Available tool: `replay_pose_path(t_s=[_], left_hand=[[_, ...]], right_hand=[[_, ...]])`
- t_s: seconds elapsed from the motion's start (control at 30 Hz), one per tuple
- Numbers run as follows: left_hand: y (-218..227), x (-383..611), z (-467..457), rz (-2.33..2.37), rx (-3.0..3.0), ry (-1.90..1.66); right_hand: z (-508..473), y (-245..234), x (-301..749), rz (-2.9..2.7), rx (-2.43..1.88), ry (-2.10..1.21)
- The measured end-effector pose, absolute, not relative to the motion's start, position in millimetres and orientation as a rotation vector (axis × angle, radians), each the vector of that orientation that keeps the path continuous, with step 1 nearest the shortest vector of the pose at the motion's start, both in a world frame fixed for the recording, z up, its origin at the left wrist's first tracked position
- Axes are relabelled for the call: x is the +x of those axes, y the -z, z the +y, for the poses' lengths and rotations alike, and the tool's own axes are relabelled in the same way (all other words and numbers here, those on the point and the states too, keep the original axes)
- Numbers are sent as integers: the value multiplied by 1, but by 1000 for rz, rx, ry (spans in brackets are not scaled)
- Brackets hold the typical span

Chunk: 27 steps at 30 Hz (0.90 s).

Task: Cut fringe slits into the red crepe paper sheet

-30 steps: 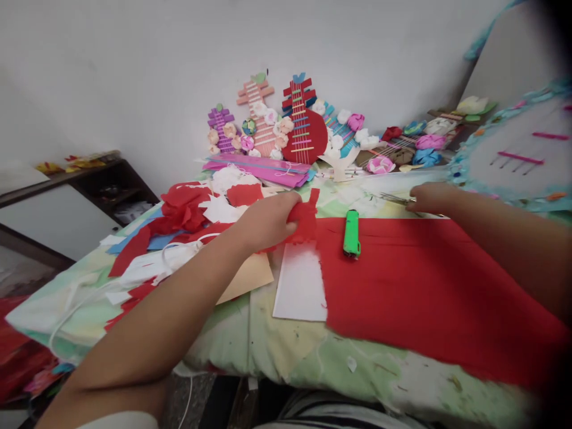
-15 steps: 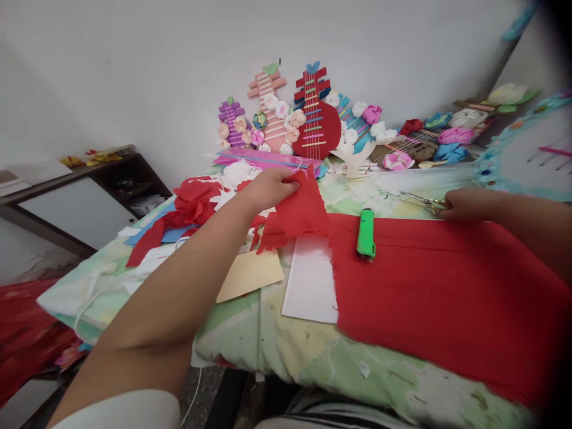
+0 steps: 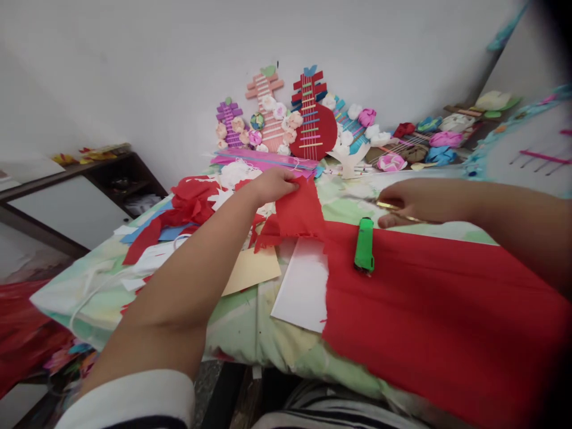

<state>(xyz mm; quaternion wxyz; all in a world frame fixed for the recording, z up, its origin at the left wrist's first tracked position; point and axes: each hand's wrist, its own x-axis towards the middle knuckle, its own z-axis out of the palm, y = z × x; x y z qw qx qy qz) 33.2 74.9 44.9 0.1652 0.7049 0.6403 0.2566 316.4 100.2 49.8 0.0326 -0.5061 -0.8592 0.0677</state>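
A white wall backs the cluttered tabletop (image 3: 250, 333). The left hand (image 3: 272, 185) pinches the lifted corner of the red paper sheet (image 3: 424, 304). The right hand (image 3: 415, 201), just beyond the sheet's far edge, is closed around scissors (image 3: 388, 206), near a green lighter (image 3: 364, 244).

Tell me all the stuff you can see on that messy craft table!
red sheet: one, red, spread over the table's right side
red piece: one, red, lifted at the sheet's left end
lighter: one, green, lying on the red sheet
scissors: one pair, gold-coloured, under the right hand
white card: one, white, beside the sheet's left edge
tan card: one, tan, left of the white card
paper scraps: a heap, red, white, blue, at the left
paper guitars: several, purple, pink, red, against the wall
left hand: one, grip on the red piece
right hand: one, on the scissors
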Motion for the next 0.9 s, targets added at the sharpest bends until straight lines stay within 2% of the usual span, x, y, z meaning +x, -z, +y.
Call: replay_pose_path(t_s=[0.1, 0.27, 0.63, 0.9], left_hand=[[-46, 32, 74, 1820, 2009, -752], [-51, 30, 72, 1816, 2039, -777], [-59, 33, 74, 1791, 2113, -763], [-59, 29, 79, 1784, 2108, -758]], right_hand=[[85, -42, 298, -2999, -1466, -374], [80, -24, 277, -3116, -1373, -603], [89, -26, 246, -3172, -1241, -289], [82, -29, 245, -3212, -1218, -280]])
